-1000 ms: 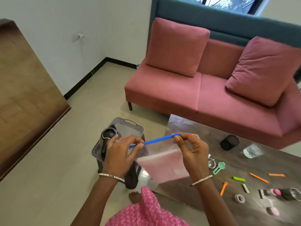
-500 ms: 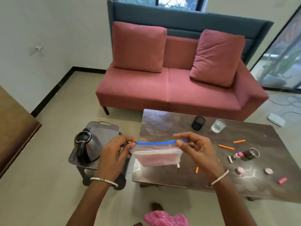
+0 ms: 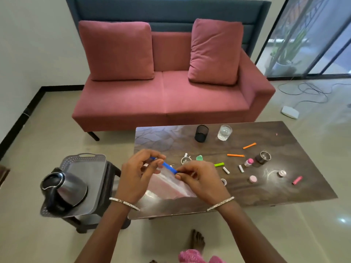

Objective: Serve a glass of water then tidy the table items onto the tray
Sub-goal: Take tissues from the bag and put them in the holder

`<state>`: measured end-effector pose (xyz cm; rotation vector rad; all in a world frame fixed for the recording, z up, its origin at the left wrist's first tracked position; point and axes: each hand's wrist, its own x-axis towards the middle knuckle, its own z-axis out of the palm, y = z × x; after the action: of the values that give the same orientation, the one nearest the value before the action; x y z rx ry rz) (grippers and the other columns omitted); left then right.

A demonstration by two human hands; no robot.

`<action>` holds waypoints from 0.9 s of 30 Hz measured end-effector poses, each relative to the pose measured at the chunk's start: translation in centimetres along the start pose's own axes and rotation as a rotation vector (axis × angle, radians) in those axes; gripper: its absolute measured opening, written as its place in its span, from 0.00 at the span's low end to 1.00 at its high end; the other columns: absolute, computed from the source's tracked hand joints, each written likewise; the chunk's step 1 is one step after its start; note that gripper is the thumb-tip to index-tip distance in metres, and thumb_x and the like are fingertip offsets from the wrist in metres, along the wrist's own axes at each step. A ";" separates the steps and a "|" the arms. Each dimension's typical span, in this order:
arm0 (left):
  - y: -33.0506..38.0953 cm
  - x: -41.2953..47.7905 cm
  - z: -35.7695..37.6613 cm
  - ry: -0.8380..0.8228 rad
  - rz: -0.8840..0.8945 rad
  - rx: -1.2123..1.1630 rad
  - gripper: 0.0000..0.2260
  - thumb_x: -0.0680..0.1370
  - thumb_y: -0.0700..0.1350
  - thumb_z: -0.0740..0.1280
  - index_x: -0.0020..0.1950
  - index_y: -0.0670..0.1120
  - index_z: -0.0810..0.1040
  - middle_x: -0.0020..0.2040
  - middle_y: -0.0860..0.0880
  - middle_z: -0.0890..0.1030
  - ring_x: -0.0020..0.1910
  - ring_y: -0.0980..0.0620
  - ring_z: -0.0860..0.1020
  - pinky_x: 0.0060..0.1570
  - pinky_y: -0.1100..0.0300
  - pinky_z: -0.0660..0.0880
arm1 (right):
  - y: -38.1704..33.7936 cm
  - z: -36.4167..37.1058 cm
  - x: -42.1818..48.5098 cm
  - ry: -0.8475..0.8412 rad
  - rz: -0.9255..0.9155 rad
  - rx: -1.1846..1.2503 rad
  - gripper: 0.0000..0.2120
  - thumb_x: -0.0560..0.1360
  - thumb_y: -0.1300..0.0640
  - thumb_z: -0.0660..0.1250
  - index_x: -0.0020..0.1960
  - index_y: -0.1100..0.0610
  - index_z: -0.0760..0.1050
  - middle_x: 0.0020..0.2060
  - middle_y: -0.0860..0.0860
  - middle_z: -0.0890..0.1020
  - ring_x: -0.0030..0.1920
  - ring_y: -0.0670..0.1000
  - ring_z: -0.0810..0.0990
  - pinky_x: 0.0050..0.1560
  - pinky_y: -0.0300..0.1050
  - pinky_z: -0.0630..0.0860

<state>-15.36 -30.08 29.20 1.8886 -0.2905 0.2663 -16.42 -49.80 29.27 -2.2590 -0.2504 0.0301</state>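
My left hand (image 3: 137, 175) and my right hand (image 3: 199, 180) both pinch the blue zip strip of a clear plastic bag (image 3: 167, 184), which hangs over the near left part of the dark table (image 3: 284, 194). A glass of water (image 3: 224, 132) stands at the table's far side beside a black mesh cup (image 3: 201, 133). Scattered on the table are orange clips (image 3: 235, 155), a green clip (image 3: 219, 164), a pink clip (image 3: 297, 180), a pink-capped bottle (image 3: 248, 162), a steel cup (image 3: 263, 157) and small lids. The grey tray (image 3: 95, 168) sits on a stool at left, carrying a steel kettle (image 3: 60, 188).
A pink sofa (image 3: 167, 88) with two cushions stands behind the table. Cables and a white box (image 3: 290, 112) lie on the floor at right, near glass doors. My bare foot (image 3: 197, 242) shows below the table's near edge.
The view has swung down and right. My hands have come closer together on the blue strip and lowered the bag over the table.
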 end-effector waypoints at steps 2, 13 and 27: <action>0.3 0.9 2.0 0.050 -0.030 -0.019 0.05 0.77 0.45 0.70 0.50 0.56 0.80 0.49 0.55 0.82 0.47 0.52 0.82 0.39 0.61 0.81 | 1.0 -1.4 0.6 0.050 0.068 0.053 0.04 0.69 0.59 0.76 0.43 0.53 0.86 0.33 0.44 0.85 0.36 0.42 0.81 0.40 0.35 0.75; 3.3 3.0 14.1 0.050 -0.671 -0.308 0.09 0.76 0.52 0.69 0.44 0.46 0.83 0.39 0.50 0.85 0.41 0.51 0.84 0.43 0.52 0.82 | 6.5 -8.7 2.7 0.020 0.263 0.491 0.07 0.66 0.59 0.80 0.42 0.60 0.86 0.35 0.55 0.86 0.38 0.49 0.83 0.43 0.47 0.80; 6.7 5.0 18.0 0.068 -0.914 -0.710 0.07 0.79 0.41 0.66 0.51 0.39 0.82 0.45 0.40 0.86 0.40 0.49 0.85 0.38 0.61 0.82 | 9.7 -12.7 2.8 -0.223 0.501 0.899 0.12 0.61 0.56 0.80 0.42 0.59 0.85 0.37 0.55 0.86 0.37 0.48 0.84 0.38 0.38 0.79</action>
<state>-12.10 -49.58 30.93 1.1412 0.4804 -0.3576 -10.65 -64.94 30.24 -1.3650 0.1966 0.5483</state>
